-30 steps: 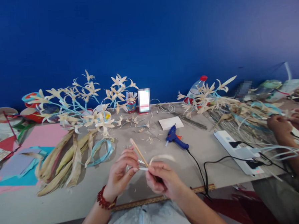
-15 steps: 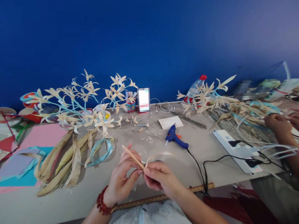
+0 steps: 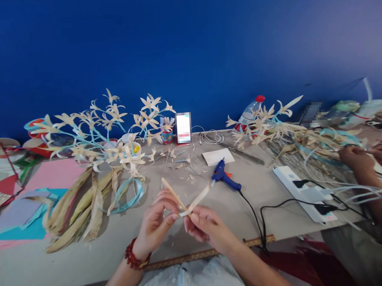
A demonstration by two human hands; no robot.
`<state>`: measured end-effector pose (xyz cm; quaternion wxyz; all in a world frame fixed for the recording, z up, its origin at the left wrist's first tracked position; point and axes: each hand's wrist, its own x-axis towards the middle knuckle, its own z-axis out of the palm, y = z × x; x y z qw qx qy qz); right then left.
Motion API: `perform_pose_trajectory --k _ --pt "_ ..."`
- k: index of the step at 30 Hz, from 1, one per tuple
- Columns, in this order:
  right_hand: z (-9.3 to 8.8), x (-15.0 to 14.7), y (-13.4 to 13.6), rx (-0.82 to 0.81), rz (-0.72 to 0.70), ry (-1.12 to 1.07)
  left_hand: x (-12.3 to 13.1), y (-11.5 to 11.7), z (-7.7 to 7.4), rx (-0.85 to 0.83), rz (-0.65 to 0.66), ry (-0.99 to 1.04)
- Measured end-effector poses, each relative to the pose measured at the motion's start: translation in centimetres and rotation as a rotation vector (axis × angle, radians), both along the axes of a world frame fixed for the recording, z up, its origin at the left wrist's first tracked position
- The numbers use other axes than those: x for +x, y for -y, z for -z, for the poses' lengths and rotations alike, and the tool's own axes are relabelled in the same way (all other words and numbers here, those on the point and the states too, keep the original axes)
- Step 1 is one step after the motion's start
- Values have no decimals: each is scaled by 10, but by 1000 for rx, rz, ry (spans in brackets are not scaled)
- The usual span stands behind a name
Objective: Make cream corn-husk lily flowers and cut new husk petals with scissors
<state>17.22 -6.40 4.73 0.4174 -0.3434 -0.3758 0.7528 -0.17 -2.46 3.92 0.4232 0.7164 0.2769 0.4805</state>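
Observation:
Between my hands are a thin, pale wooden stick point(image 3: 172, 192), tilted up to the left, and a cream strip of dried husk point(image 3: 200, 195). The strip crosses the stick's lower end and its free end points up to the right. My left hand point(image 3: 159, 217), with a red bead bracelet at its wrist, pinches the strip's short end between thumb and fingers. My right hand point(image 3: 206, 225) closes on the stick's lower end where the strip crosses it; its fingertips partly hide that spot. Beyond my right hand lies a blue glue gun point(image 3: 224, 175).
Dried husks point(image 3: 75, 208) and a light-blue ribbon coil point(image 3: 129, 195) lie left, beside coloured paper point(image 3: 56, 173). Flower branches point(image 3: 103, 126) stand behind. A power strip point(image 3: 302, 192) with cables is at right, near another person's hands point(image 3: 356, 158). A phone point(image 3: 183, 128) stands at the back.
The husk strip has swung up and now shows its length to the right of the stick. My left fingers have shifted down the stick towards its lower end.

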Motion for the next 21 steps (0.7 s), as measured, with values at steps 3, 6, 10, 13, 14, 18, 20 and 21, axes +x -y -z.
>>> perform_pose_trajectory --k 3,6,10,13,14,18,20,21 --pt "-4 -4 2 183 66 214 0 1 3 22 -14 -48" --pt "-4 -3 1 173 40 234 -3 0 7 46 -18 -86" --pt "1 0 -2 7 -36 92 -7 -2 9 67 -14 -65" --pt "2 2 -2 -131 -58 -21 -8 -2 7 46 -30 -43" --pt "1 3 -1 -170 -64 -53 -8 -1 7 41 -26 -35" --pt "-6 8 0 -264 -106 -201 -7 -2 7 37 -6 -17" --pt "-9 12 0 -300 -166 -289 -5 -2 8 21 -4 -2" --pt "-9 13 0 -314 -202 -327 -4 -3 9 8 -3 8"
